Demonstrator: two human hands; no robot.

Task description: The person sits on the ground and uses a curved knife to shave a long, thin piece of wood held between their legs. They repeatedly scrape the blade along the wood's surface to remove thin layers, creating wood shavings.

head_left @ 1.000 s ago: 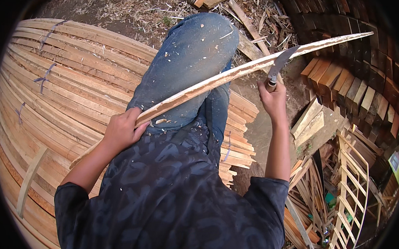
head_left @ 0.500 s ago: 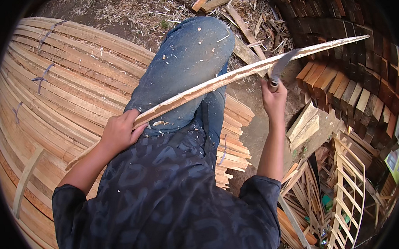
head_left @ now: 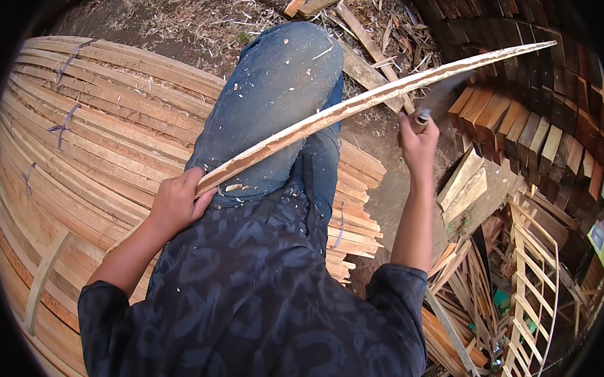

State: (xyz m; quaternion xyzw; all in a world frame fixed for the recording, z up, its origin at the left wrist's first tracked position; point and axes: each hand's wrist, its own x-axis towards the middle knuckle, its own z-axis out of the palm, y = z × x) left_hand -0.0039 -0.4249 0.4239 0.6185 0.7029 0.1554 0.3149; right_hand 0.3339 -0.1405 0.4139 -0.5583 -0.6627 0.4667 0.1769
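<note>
Lifted a little since a second ago, the right hand has its fingers wrapped round the handle of a broad blade held against the long wooden slat; the left hand clamps the slat's near end above the knee. Pale shaved wood shows along most of it, with shavings on the jeans, so trimming looks well advanced. Bundled slats lie alongside.

The left hand grips one end of a long wooden strip across the knee. The right hand holds a blade against it.
</note>
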